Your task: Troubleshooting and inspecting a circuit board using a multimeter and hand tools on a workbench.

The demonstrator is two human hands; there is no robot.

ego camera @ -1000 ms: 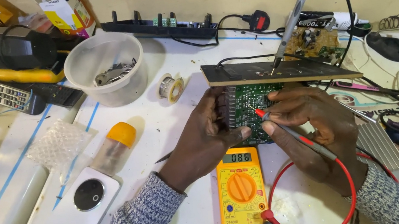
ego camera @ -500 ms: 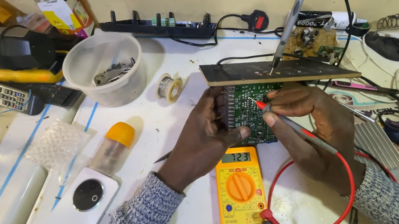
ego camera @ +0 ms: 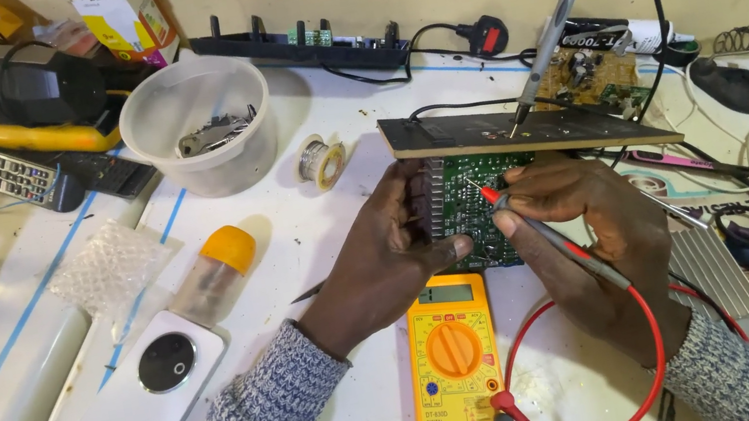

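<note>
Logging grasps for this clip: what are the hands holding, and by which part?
Right hand pinches the red probe near its tip end. Left hand grips the green circuit board by its left edge.

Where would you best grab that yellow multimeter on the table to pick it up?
Grip the yellow multimeter across its long side edges at the middle, coming from above on its left. It lies flat, face up; red leads plug in at its lower right corner.

Plastic bowl [ego camera: 197, 129], solder spool [ego camera: 323, 160], pwr strip [ego camera: 301, 41]
</note>
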